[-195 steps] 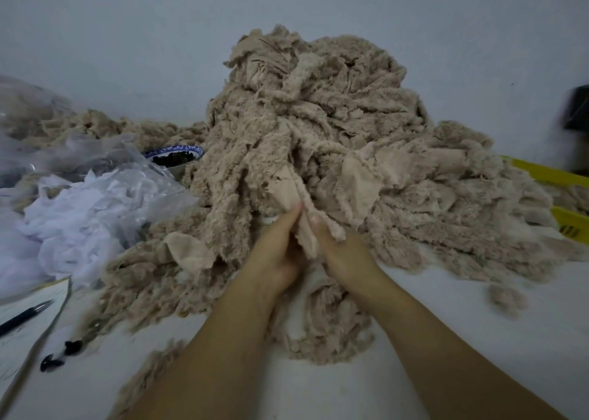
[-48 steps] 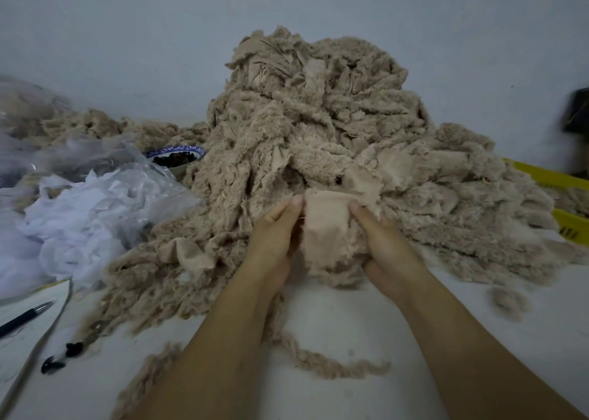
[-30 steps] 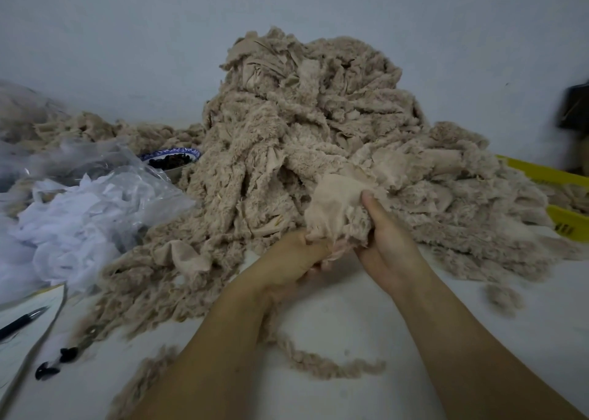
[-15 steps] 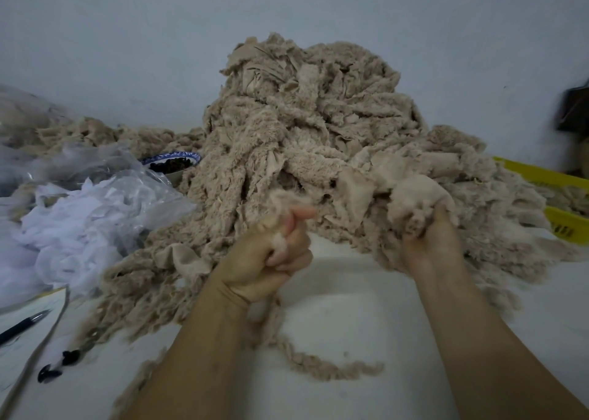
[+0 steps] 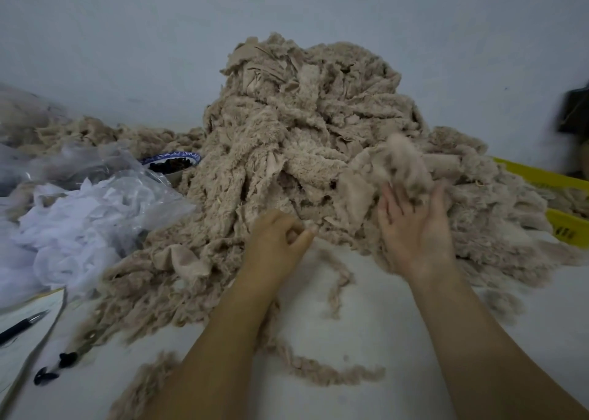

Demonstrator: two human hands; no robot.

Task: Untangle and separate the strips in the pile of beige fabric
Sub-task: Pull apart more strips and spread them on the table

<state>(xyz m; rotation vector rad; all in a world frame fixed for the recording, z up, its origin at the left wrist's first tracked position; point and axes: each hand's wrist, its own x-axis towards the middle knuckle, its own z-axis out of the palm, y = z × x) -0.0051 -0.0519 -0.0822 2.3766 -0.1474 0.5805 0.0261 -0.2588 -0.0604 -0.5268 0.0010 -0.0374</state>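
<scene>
One tall pile (image 5: 296, 139) of fuzzy beige strips is heaped at the desk's (image 5: 366, 330) far edge. One ropy strip (image 5: 334, 376) is laid near the front edge. The right hand (image 5: 414, 231) is spread, palm up. The left hand (image 5: 277, 244) is curled, and whether anything is held cannot be told. One crinkled bag (image 5: 105, 193) is seen at the left edge.

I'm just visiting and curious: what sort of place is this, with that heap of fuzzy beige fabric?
Probably a small textile workshop's sorting table. A pile of beige fabric strips is heaped on it, a clear bag of white scraps lies at left, and a yellow crate sits at right.
</scene>
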